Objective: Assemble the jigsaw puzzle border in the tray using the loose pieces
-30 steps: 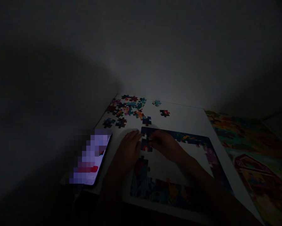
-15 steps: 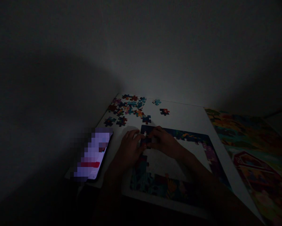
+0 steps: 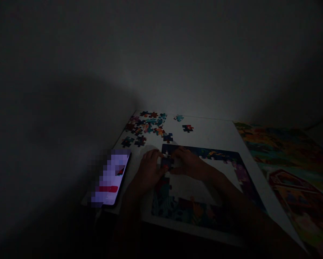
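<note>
A joined puzzle border (image 3: pixel 217 154) lies on the white table as a dark, colourful frame around a bare middle. At its upper left side, a dark puzzle piece (image 3: pixel 166 162) with a small red-orange spot sits between my hands. My left hand (image 3: pixel 149 168) grips it from the left, fingers bent and thumb at its lower edge. From the right, my right hand (image 3: pixel 189 164) holds the same piece with curled fingers and thumb. Dim light blurs the fingertips, and whether the piece is locked into the border I cannot tell.
Several loose puzzle pieces (image 3: pixel 147 126) are heaped at the table's far left, with single ones (image 3: pixel 188 128) nearer the middle. A lit phone (image 3: pixel 115 180) lies at the left edge. On the right is a colourful picture (image 3: pixel 287 183). A wall (image 3: pixel 188 72) rises behind.
Both hands stay at the same piece, with only slight finger shifts; more of the piece shows between them. The whole view has shifted a little.
</note>
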Demonstrator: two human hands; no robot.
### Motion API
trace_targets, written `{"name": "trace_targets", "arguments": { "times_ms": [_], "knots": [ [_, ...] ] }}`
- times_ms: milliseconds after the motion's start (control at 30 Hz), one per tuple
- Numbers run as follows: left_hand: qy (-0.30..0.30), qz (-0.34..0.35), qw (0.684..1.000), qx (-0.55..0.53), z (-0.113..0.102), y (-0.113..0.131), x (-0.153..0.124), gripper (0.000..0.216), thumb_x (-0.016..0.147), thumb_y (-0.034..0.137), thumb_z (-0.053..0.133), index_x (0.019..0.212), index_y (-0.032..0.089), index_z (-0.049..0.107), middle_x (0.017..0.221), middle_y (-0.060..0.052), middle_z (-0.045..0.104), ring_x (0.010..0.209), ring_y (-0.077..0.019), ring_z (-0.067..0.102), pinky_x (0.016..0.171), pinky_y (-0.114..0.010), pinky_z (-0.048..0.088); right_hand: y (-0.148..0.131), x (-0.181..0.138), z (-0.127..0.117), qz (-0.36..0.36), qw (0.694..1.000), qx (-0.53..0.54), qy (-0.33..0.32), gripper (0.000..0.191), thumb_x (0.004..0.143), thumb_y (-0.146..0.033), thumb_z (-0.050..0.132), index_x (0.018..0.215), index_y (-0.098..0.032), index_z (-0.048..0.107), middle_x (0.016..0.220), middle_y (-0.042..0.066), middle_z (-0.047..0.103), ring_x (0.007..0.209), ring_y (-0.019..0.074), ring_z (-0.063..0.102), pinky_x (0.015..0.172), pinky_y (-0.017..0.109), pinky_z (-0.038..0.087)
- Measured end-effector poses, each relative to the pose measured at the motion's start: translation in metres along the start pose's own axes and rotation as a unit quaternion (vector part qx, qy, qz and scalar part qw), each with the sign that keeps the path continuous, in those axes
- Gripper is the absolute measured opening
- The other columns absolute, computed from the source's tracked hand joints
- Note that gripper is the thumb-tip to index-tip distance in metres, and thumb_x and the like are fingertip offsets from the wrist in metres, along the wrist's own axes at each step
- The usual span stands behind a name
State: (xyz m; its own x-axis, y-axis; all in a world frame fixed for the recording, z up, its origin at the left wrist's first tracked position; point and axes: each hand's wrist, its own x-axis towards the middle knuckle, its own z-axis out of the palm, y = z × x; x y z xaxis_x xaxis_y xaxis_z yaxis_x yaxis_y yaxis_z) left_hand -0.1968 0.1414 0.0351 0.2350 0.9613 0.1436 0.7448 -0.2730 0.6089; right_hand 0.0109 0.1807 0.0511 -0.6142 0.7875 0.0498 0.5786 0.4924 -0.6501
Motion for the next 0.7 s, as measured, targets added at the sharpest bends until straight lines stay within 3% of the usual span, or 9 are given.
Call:
{"name": "trace_targets", "arguments": {
  "times_ms": [167, 467, 700],
  "knots": [
    [0.023, -0.003, 1.000, 0.017, 0.0033, -0.0009, 0.0017, 0.028, 0.085, 0.028, 0.062, 0.111, 0.023, 0.055, 0.125, -0.009, 0.056, 0.122, -0.0281, 0.048, 0.106, -0.048, 0.039, 0.0031, 0.0030, 0.0040, -0.020, 0.999, 0.015, 0.020, 0.030, 0.079, -0.022, 0.073, 0.106, -0.021, 0.060, 0.105, 0.006, 0.062, 0.099, 0.0220, 0.057, 0.084, 0.037, 0.044],
    [0.044, 0.000, 0.998, 0.038, 0.0088, -0.0021, 0.0016, 0.028, 0.091, 0.030, 0.055, 0.118, 0.022, 0.056, 0.128, -0.010, 0.056, 0.123, -0.0274, 0.048, 0.107, -0.047, 0.039, 0.0016, 0.0032, 0.0071, -0.002, 0.999, 0.002, 0.039, 0.029, 0.081, -0.025, 0.072, 0.108, -0.021, 0.062, 0.105, 0.006, 0.063, 0.096, 0.0215, 0.060, 0.082, 0.036, 0.046],
    [0.037, -0.014, 0.999, 0.030, 0.0045, 0.0028, 0.0019, 0.029, 0.090, 0.028, 0.058, 0.117, 0.017, 0.059, 0.127, -0.011, 0.058, 0.122, -0.0262, 0.050, 0.107, -0.043, 0.041, 0.0013, 0.0019, 0.0078, -0.023, 0.999, -0.014, 0.039, 0.030, 0.084, -0.028, 0.068, 0.113, -0.023, 0.062, 0.113, 0.007, 0.064, 0.106, 0.0240, 0.059, 0.091, 0.040, 0.045]
  ]
}}
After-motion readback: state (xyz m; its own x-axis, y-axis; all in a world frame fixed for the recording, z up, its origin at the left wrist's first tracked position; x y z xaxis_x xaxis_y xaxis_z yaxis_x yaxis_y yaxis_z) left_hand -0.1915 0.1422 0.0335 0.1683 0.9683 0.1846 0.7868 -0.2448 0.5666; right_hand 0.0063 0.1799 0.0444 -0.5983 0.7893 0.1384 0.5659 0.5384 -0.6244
